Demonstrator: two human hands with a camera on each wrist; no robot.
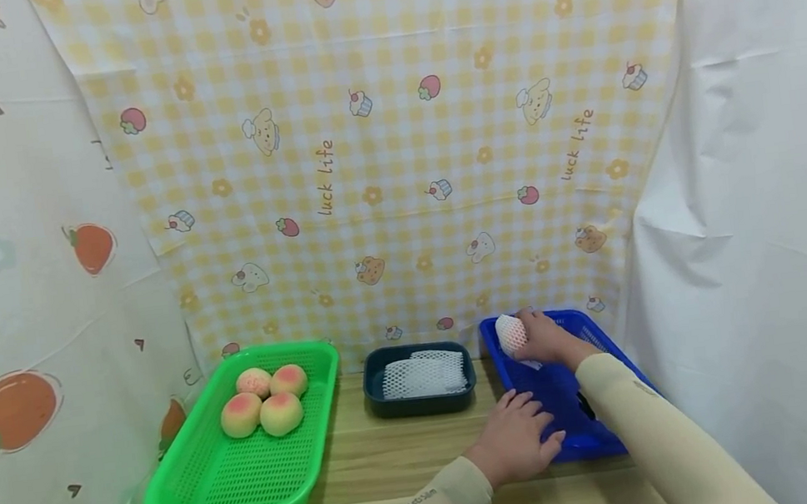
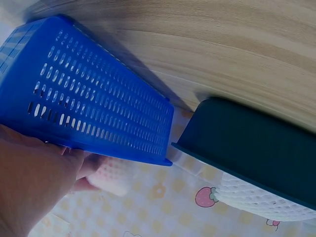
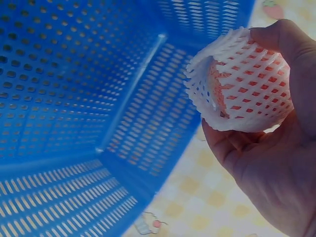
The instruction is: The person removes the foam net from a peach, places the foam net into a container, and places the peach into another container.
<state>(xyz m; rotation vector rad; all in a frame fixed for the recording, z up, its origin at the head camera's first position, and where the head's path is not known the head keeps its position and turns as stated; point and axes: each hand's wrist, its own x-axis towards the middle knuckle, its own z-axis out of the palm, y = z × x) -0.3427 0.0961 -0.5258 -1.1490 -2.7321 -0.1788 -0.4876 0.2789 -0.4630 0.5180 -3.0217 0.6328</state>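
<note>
Over the far left corner of the blue basket (image 1: pixel 558 401), my right hand (image 1: pixel 546 341) grips a peach in a white foam net (image 1: pixel 512 335). In the right wrist view the peach (image 3: pixel 252 86) shows pink through the mesh, and the net's loose end faces the basket. Thumb and fingers curl round opposite sides of it. My left hand (image 1: pixel 513 440) is at the basket's near left rim, fingers spread. The left wrist view shows that hand (image 2: pixel 37 180) by the rim, its fingertips partly hidden.
A green basket (image 1: pixel 177 502) on the left holds several peaches (image 1: pixel 281 414). Between the baskets, a dark teal tray (image 1: pixel 422 405) contains white foam nets (image 1: pixel 422 374). All stand on a wooden table (image 1: pixel 376 457), with a checked cloth (image 1: pixel 391 152) hanging behind.
</note>
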